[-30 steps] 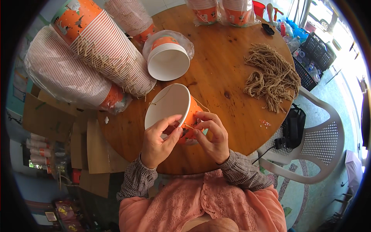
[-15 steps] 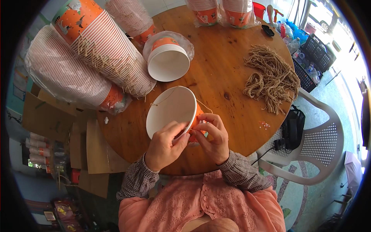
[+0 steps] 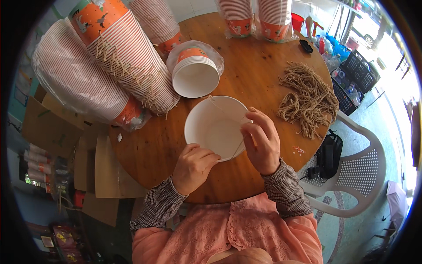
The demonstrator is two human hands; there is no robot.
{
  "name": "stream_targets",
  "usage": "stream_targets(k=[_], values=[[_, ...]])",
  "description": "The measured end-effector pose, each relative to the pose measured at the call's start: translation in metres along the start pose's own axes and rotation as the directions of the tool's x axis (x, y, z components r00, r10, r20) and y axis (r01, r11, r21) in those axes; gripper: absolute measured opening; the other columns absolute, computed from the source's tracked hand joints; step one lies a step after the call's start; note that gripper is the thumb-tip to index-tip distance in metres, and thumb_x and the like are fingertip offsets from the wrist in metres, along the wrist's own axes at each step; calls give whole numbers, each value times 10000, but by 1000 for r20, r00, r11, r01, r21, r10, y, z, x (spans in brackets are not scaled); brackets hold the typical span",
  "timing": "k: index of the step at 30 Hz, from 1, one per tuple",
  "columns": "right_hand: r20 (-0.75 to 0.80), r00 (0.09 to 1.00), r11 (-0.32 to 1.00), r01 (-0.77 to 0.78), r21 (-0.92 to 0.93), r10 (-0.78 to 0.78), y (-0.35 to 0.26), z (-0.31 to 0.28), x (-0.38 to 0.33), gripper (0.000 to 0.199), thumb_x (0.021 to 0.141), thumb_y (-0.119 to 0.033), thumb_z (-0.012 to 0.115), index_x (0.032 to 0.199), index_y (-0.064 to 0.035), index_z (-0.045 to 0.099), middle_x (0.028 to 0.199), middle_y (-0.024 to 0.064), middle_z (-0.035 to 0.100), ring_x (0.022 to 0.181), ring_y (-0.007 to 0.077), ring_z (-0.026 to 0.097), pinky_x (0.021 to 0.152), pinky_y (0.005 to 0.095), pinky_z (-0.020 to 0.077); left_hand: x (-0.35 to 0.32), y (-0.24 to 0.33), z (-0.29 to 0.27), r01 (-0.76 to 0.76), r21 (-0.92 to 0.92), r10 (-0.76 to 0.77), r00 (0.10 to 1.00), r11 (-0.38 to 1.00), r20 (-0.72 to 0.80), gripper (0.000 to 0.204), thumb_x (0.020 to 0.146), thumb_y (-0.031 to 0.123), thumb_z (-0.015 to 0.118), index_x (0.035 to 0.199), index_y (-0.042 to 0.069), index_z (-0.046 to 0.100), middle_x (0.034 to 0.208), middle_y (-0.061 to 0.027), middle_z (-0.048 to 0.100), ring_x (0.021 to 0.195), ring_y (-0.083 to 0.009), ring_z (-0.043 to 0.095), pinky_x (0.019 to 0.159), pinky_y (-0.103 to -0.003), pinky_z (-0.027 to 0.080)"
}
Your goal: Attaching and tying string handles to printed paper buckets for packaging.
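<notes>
One paper bucket was held by its rim

The bucket was over the near part of the round wooden table, its white mouth turned up toward the wearer; whether its base touched the wood could not be told. The left hand was closed on the near left part of the rim. The right hand, at the right side of the mouth, had its thumb and fingers narrowed on a thin string that slanted down to the near rim. A short stack of buckets lay on its side beyond, mouth toward the wearer. To its left leaned a tall stack, with string ends along its side, next to a plastic-wrapped stack. A twine heap covered the right side, near a white chair.
</notes>
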State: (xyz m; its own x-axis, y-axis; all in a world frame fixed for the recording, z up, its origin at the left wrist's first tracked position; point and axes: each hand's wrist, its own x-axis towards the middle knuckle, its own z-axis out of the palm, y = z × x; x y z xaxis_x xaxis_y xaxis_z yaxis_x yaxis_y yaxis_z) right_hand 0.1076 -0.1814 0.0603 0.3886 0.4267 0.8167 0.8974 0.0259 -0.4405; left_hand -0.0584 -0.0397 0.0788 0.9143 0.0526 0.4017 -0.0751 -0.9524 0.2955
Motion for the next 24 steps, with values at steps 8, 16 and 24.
stream_targets(k=[8, 16, 24], values=[[255, 959, 976, -166, 144, 126, -10, 36, 6, 95, 837, -64, 642, 923, -59, 603, 824, 95, 617, 742, 300, 627, 641, 385, 506, -6, -20, -1, 23, -208, -41, 996, 978, -79, 93, 785, 97, 737, 872, 94, 703, 846, -41, 685, 831, -204, 654, 965, -434, 421], [387, 910, 929, -262, 263, 147, -26, 46, 18, 116, 828, -112, 671, 919, -59, 621, 816, 96, 658, 753, 266, 653, 671, 360, 507, -4, -38, 0, 203, -432, -298, 941, 879, -164, 76, 798, 92, 731, 833, 63, 670, 807, -61, 682, 792, -215, 650, 892, -381, 447], [568, 811, 909, -333, 252, 139, -32, 41, 27, 272, 829, -112, 705, 1078, -72, 605, 842, 57, 694, 812, 211, 670, 823, 336, 485, -1, -45, 5, 151, -403, -285, 912, 903, -297, 88, 823, 98, 723, 866, 45, 668, 822, -35, 662, 859, -218, 616, 903, -375, 444]])
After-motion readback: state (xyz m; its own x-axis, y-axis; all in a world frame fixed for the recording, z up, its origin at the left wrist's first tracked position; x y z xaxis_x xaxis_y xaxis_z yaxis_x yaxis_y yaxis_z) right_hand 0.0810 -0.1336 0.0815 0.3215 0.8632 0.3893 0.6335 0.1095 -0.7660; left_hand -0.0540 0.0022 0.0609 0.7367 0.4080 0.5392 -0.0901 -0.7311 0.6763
